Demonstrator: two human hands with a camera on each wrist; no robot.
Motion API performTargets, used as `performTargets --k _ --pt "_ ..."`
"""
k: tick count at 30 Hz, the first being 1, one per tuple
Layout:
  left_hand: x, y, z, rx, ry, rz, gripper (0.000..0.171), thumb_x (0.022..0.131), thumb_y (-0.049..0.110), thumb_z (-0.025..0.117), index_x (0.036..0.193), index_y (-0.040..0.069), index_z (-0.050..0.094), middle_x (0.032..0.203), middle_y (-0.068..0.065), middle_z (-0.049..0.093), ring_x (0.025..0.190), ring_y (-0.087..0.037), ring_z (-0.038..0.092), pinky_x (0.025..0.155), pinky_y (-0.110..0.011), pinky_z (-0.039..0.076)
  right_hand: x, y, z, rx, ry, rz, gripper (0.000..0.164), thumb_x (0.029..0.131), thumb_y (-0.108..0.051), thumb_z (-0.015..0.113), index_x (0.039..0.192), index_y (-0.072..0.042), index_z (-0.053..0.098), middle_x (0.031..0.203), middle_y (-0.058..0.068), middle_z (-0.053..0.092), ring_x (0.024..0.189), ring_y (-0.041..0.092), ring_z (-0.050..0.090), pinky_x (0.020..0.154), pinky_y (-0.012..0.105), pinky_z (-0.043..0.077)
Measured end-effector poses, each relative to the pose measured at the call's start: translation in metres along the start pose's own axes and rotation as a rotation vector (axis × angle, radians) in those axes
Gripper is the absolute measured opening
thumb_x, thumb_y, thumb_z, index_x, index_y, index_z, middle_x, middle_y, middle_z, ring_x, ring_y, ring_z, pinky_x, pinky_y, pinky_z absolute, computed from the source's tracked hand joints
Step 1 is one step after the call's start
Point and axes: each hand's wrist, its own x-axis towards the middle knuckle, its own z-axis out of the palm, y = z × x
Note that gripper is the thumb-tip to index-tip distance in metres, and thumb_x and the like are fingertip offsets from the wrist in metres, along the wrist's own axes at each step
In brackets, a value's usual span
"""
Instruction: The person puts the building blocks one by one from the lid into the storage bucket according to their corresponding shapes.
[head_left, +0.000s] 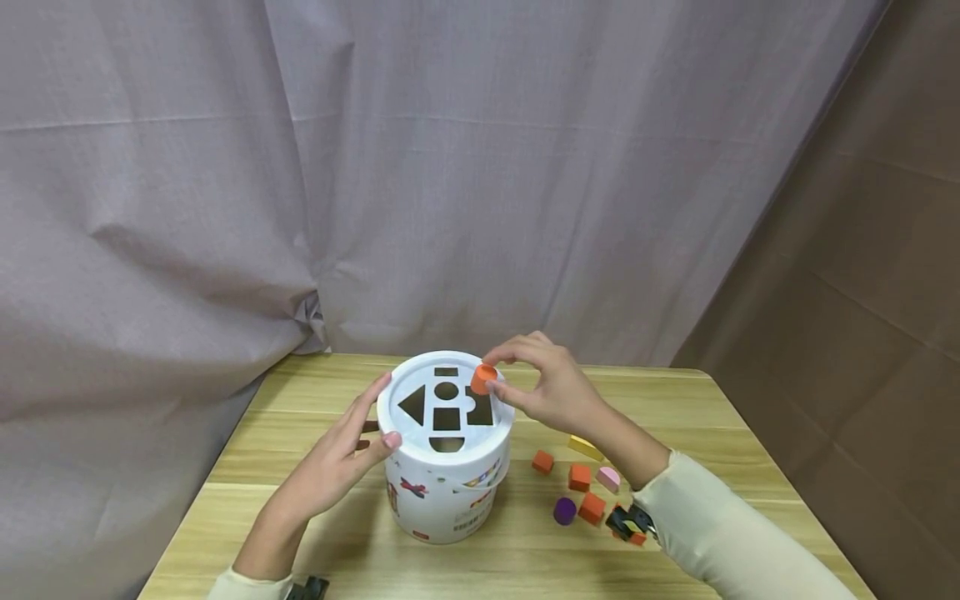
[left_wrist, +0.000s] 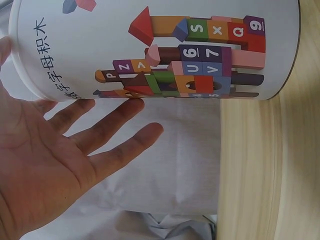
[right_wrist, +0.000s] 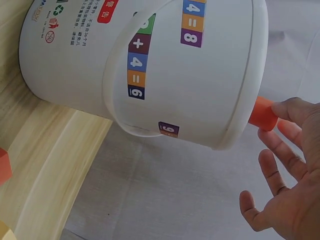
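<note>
A white bucket [head_left: 442, 492] stands upright on the table, its white lid [head_left: 410, 437] cut with holes of several shapes. Thumb and fingers of my right hand [head_left: 551, 379] pinch a small orange block [head_left: 483, 380] with a curved face, right over the notched hole at the lid's right side. In the right wrist view the orange block [right_wrist: 263, 114] overlaps the rim, and the other fingers are spread. My left hand [head_left: 333, 467] rests against the bucket's left side, thumb and index finger at the lid's rim. The left wrist view shows its fingers extended along the printed wall [left_wrist: 165, 30].
Right of the bucket lie several orange blocks [head_left: 579, 477], a purple round block [head_left: 565, 511], a pink half-round block [head_left: 608, 478] and a yellow block [head_left: 585, 447]. A white handle [right_wrist: 107, 85] hangs on the bucket's side. Grey curtain [head_left: 480, 183] stands behind the wooden table [head_left: 300, 417].
</note>
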Motion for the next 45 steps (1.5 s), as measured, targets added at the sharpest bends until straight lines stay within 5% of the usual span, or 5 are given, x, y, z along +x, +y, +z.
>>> performTargets --k 12,26,35,45 --pt "0.0 -0.001 0.0 0.0 0.0 0.005 0.082 0.112 0.039 0.066 0.175 0.05 0.015 0.184 -0.007 0.028 0.134 -0.04 0.069 0.103 -0.056 0.06 0.009 -0.004 0.008 0.027 -0.045 -0.004 0.028 0.092 -0.013 0.092 0.118 -0.017 0.083 0.12 -0.004 0.083 0.114 0.024 0.068 0.1 0.05 0.056" --pt "0.002 -0.002 0.003 -0.011 -0.007 -0.02 0.082 0.111 0.04 0.065 0.175 0.052 0.015 0.183 -0.007 0.03 0.135 -0.039 0.068 0.104 -0.055 0.059 0.015 -0.007 0.013 -0.005 -0.091 -0.011 0.027 0.092 -0.015 0.092 0.117 -0.017 0.083 0.12 -0.004 0.083 0.112 0.024 0.067 0.099 0.042 0.053" --pt "0.002 -0.003 0.003 -0.061 -0.031 -0.024 0.081 0.112 0.038 0.065 0.175 0.052 0.015 0.183 -0.007 0.027 0.139 -0.042 0.064 0.096 -0.039 0.064 0.019 -0.009 0.022 -0.001 -0.103 -0.007 0.028 0.091 -0.013 0.093 0.116 -0.017 0.083 0.117 -0.005 0.083 0.109 0.025 0.067 0.097 0.039 0.054" --pt "0.002 -0.003 0.003 -0.089 -0.042 -0.033 0.081 0.113 0.038 0.065 0.175 0.052 0.014 0.183 -0.007 0.026 0.141 -0.046 0.061 0.096 -0.048 0.065 0.023 -0.006 0.031 -0.01 -0.115 -0.005 0.026 0.093 -0.015 0.091 0.117 -0.016 0.083 0.118 -0.003 0.084 0.108 0.028 0.068 0.095 0.042 0.056"
